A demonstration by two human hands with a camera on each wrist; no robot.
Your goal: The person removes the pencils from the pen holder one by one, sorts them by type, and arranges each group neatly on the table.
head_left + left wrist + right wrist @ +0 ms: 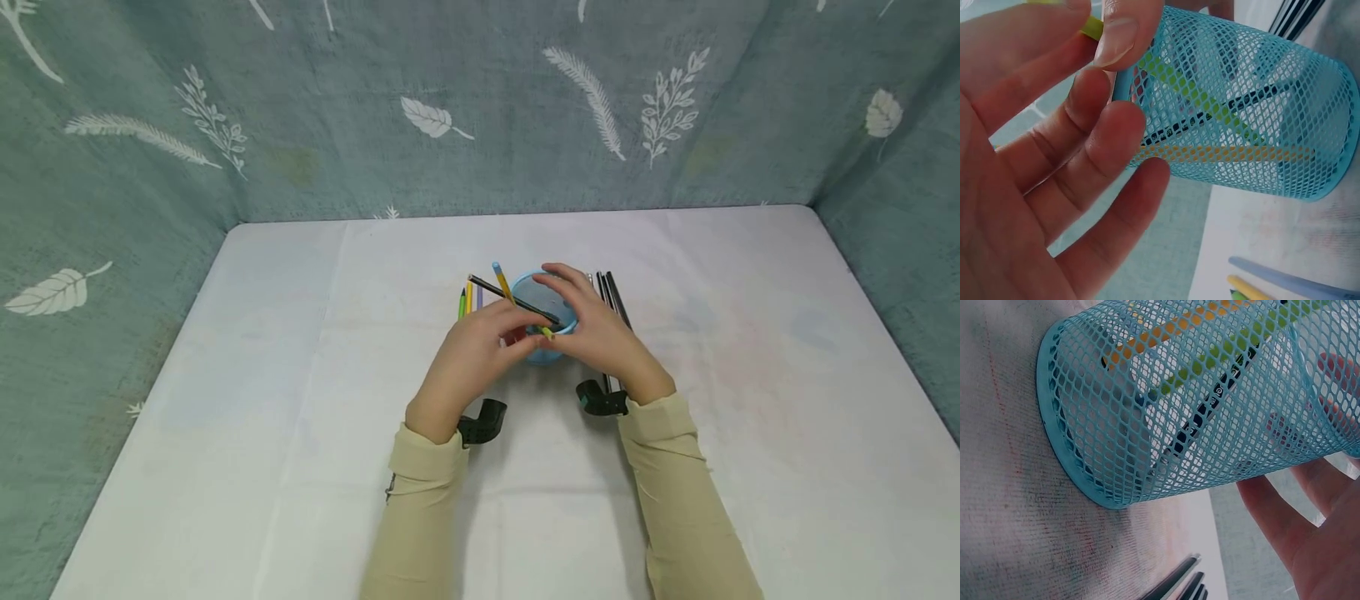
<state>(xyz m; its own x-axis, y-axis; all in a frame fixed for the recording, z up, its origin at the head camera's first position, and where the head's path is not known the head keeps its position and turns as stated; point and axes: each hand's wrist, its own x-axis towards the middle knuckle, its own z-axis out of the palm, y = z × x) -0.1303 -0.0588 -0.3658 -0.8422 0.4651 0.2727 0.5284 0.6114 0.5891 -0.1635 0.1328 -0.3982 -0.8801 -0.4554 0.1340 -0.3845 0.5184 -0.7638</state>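
Note:
A light-blue mesh pencil cup (pixel 1222 50) stands on the white table between both hands. At its rim, the left hand (pixel 476 354) pinches a green pencil (pixel 1092 28) between thumb and forefinger; the pencil's lower part slants down inside the cup. The other left fingers lie loosely bent beside the mesh. My right hand (pixel 603 333) holds the cup near its top, thumb on the near side and fingers around the far side. Also leaning in the cup are a black pencil (pixel 491 287) and a yellow-orange pencil (pixel 502 279) with a blue end.
Left of the cup lie a green pencil (pixel 462 304), a yellow pencil (pixel 469 297) and a purple one (pixel 480 297). Several dark pencils (pixel 617 296) lie to the right, partly under the right hand. A patterned green cloth (pixel 480 167) hangs behind the table.

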